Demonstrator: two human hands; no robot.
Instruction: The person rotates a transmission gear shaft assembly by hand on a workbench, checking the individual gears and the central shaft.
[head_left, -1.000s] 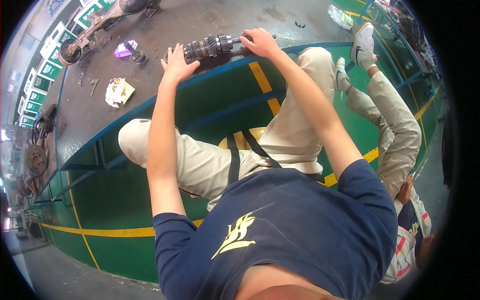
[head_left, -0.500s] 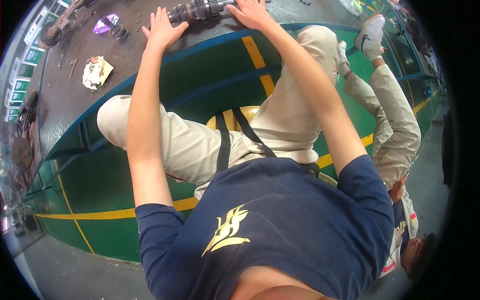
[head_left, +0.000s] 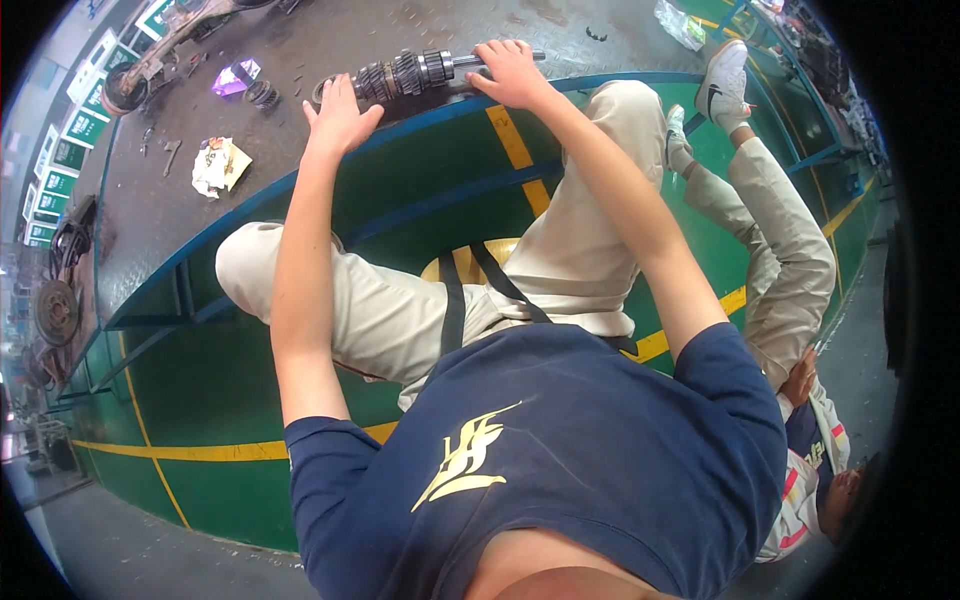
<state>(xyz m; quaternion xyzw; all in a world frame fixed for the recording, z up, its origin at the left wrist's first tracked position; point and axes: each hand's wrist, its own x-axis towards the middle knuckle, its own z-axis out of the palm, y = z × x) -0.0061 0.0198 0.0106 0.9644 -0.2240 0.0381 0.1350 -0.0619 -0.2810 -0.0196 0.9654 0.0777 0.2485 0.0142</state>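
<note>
A dark metal gear shaft (head_left: pixel 405 76), with several toothed gears stacked along it, lies sideways near the near edge of the workbench. Over its left end are the fingers of my left hand (head_left: pixel 342 120), with the thumb on the near side below the gears. My right hand (head_left: pixel 510 75) wraps over the thin bare rod at the right end, its fingers bent across it and partly hiding it. Both palms face down, and what lies under them is hidden. Left of my left hand are a small dark gear piece (head_left: pixel 262 95) and a purple packet (head_left: pixel 234 77).
Crumpled paper (head_left: pixel 219 167) lies on the bench (head_left: pixel 290 140) at left, near a small metal tool (head_left: pixel 172 156). A plastic bag (head_left: pixel 680 24) and small dark part (head_left: pixel 597 34) are farther right. A blue frame edges the bench. Another person (head_left: pixel 790 260) sits at my right.
The view has shifted, so the bench sits lower in it. The gear shaft and both hands have come nearer the bench's near edge. My right fingers are more bent.
</note>
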